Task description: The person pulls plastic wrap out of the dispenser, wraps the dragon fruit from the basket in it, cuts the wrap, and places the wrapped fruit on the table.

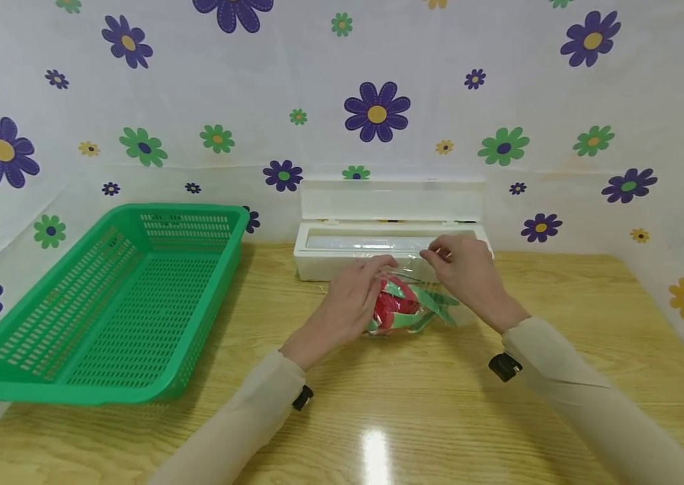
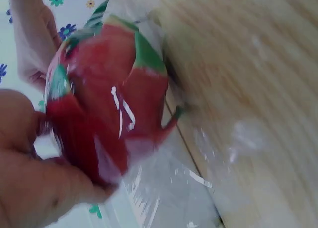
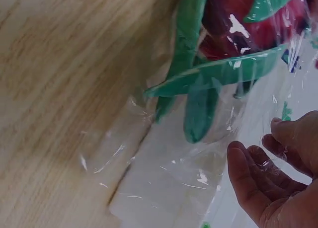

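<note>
Table (image 1: 402,397) with basket, box and film-covered fruit.
The green slotted basket (image 1: 75,393) stands at the left, apart from the white box (image 1: 324,266) at the back, whose lid is raised and whose trough contains a pale roll (image 1: 342,244). The red-and-green fruit (image 1: 393,303) lies just in front of the box, between the hands, under clear film (image 3: 198,176). The left hand (image 1: 348,300) grips the fruit's end through the film, thumb and fingers curled; the right hand (image 1: 466,266) has half-bent fingers at the film, though whether they pinch it cannot be told.
</note>
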The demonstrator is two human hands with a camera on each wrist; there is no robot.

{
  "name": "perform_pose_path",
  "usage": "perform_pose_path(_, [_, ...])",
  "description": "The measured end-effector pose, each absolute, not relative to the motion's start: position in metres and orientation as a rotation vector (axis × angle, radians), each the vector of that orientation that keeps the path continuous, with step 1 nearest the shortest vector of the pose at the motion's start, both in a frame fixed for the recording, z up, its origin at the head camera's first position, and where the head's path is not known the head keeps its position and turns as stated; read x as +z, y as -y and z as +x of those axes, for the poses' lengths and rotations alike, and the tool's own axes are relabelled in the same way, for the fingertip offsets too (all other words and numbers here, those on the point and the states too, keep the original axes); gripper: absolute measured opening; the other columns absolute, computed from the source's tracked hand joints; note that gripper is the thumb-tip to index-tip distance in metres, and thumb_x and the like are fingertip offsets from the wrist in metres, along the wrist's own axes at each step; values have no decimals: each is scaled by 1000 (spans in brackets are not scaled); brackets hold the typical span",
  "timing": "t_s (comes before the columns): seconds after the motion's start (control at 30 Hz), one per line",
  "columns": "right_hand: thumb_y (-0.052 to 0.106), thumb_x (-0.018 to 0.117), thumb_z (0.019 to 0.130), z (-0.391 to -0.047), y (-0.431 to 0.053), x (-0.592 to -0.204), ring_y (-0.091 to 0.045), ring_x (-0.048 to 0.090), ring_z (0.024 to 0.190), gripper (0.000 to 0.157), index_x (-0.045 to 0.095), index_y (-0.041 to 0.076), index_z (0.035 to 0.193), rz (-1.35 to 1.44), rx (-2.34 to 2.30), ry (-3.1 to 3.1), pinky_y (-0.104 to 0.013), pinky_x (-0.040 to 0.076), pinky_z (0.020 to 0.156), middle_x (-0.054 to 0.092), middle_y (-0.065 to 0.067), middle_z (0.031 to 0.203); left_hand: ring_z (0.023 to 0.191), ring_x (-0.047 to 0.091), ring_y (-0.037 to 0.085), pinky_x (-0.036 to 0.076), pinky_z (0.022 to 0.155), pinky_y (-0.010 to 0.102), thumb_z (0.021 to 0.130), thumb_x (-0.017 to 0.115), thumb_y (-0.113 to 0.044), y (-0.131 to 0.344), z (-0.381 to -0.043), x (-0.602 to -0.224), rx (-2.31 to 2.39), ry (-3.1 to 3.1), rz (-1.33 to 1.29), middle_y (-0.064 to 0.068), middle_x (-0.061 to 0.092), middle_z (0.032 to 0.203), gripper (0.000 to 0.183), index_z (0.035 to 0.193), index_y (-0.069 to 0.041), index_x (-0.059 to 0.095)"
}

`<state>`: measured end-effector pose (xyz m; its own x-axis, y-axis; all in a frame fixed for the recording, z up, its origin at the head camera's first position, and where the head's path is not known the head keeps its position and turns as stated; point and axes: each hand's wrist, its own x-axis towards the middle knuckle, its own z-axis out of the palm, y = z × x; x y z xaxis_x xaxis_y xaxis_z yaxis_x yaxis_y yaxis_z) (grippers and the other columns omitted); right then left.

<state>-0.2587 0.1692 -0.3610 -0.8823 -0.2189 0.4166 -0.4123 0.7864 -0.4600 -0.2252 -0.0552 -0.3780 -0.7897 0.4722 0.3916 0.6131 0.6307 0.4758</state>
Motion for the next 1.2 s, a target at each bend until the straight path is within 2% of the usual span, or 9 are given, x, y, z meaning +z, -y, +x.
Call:
perform_pose_path(0.2, [21,77,92,-258,-163,-368,-24,53,70,28,57,2,90,425,789,2678,-31,42,60,58,-12,78,116,59,24,51,102,41,111,42,-16,70,-226,-375,-933,2663,-1025,7,66,125,29,136,-13,57])
perform_pose_path(0.33, [22,79,90,-256,-158,-371,-22,44,70,35,50,4,86,401,762,2705,-29,36,59,46,-9,79,120,56,23,49,106,42,111,42,-24,78,-226,-370,-889,2736,-1111,7,61,133,34,143,-16,52])
perform_pose_path(0.53, [21,78,91,-257,-155,-374,-20,54,69,21,70,3,83,481,668,2778,-28,43,60,62,-10,79,128,51,22,51,108,39,106,55,-33,88,-227,-364,-729,2782,-1286,7,53,144,39,144,-23,55])
perform_pose_path(0.7, [16,69,97,-259,-158,-375,-13,63,69,19,79,0,99,642,763,2836,-25,49,62,77,-10,86,139,46,26,52,109,40,91,77,-41,91,-228,-361,-681,2799,-1363,8,49,152,65,149,-25,51])
perform_pose_path(0.83, [18,62,101,-262,-164,-376,-9,52,59,24,79,1,100,693,879,2942,-23,40,55,68,-3,67,140,46,29,54,105,41,83,85,-37,93,-227,-358,-672,2802,-1395,9,47,154,74,148,-22,52])
perform_pose_path(0.93, [21,56,104,-264,-167,-377,-9,42,55,31,77,4,89,693,970,3046,-22,32,53,48,4,56,139,47,29,56,103,40,83,85,-36,94,-225,-357,-645,2793,-1412,9,48,153,73,147,-22,53])
perform_pose_path(1.03, [23,52,106,-264,-169,-377,-9,40,55,39,68,8,74,691,1060,3104,-22,32,53,40,8,55,138,47,28,56,103,38,84,85,-36,93,-224,-358,-632,2781,-1421,9,48,153,71,147,-22,53])
perform_pose_path(1.13, [23,45,108,-263,-171,-376,-10,41,57,45,56,10,66,629,1182,3117,-23,35,56,41,5,57,141,45,30,55,105,40,84,85,-35,93,-223,-359,-644,2775,-1414,9,48,154,71,146,-22,54])
perform_pose_path(1.2, [25,41,109,-261,-173,-373,-12,49,62,47,61,7,70,582,1215,3111,-25,42,62,53,0,63,142,44,30,54,105,40,84,85,-36,92,-222,-359,-652,2777,-1407,8,47,155,71,146,-23,54])
